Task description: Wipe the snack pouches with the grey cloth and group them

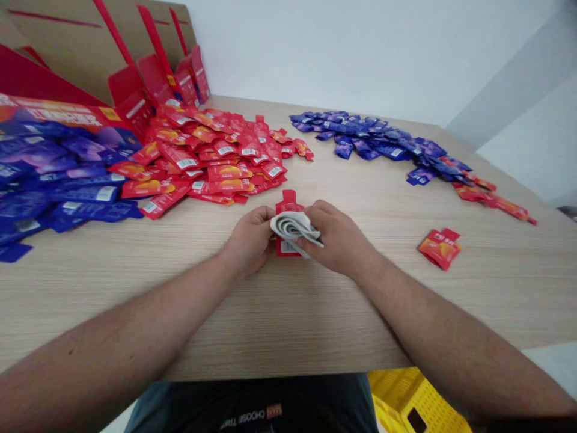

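Observation:
A red pouch (289,198) with a narrow tab on top and a barcode near its lower edge is in front of me, just above or on the table. My left hand (250,239) is closed on the pouch's left edge. In my right hand (337,236) is a folded pale grey cloth (292,225), pressed against or held just over the pouch's middle. The cloth hides much of the pouch's front. Off to the right, a single red pouch (440,248) lies flat on the table (306,325).
Left of centre, red pouches (216,150) form a heap, with blue-purple pouches (67,174) beside them. Red boxes (155,81) and cardboard stand behind. A row of blue and red pouches (374,135) runs along the back right. Below the table edge sits a yellow crate (415,400).

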Tool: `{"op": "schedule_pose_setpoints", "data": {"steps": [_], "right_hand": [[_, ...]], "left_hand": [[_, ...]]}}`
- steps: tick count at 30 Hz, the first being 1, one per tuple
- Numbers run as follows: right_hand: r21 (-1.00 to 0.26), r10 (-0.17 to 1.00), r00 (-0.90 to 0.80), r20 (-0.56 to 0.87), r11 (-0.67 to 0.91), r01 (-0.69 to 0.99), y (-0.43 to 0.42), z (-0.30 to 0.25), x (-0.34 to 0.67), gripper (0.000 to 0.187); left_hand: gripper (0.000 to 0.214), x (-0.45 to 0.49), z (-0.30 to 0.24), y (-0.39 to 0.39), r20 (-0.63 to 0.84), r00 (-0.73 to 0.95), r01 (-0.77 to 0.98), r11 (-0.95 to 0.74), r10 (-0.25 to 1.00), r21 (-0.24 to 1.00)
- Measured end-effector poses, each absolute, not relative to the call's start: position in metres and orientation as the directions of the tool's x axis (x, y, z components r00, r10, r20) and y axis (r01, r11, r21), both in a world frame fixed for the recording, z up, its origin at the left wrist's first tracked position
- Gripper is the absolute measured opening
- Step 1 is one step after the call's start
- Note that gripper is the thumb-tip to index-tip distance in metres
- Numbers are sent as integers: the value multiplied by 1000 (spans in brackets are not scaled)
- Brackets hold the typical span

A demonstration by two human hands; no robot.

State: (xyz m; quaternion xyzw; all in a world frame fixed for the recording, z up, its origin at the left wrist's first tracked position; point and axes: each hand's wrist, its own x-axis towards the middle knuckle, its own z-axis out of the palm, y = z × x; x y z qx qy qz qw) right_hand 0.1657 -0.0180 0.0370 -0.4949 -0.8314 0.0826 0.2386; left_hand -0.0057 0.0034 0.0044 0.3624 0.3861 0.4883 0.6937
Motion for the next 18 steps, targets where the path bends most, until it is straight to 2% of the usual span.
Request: {"op": "schedule_pose_setpoints", "data": {"steps": [3, 7, 11, 15, 18], "right_hand": [[-331, 871, -362, 333, 467, 820, -19, 38, 167, 15], [-277, 785, -575, 232, 620, 734, -20, 39, 167, 23], [-274, 830, -486, 275, 552, 788, -23, 40, 162, 24], [-214, 757, -631, 171, 654, 726, -27, 39, 156, 23], [-241, 797, -557, 234, 603, 760, -26, 38, 157, 26]], "left_hand": [[19, -7, 10, 5, -253, 198, -431, 315, 947, 846], [17, -9, 13, 5, -271, 156, -402, 311, 950, 861], [14, -9, 12, 6, -247, 162, -421, 293, 955, 858], [18, -10, 12, 8, -264, 134, -320, 294, 955, 901], [18, -10, 14, 7, -243, 148, -364, 282, 959, 888]]}}
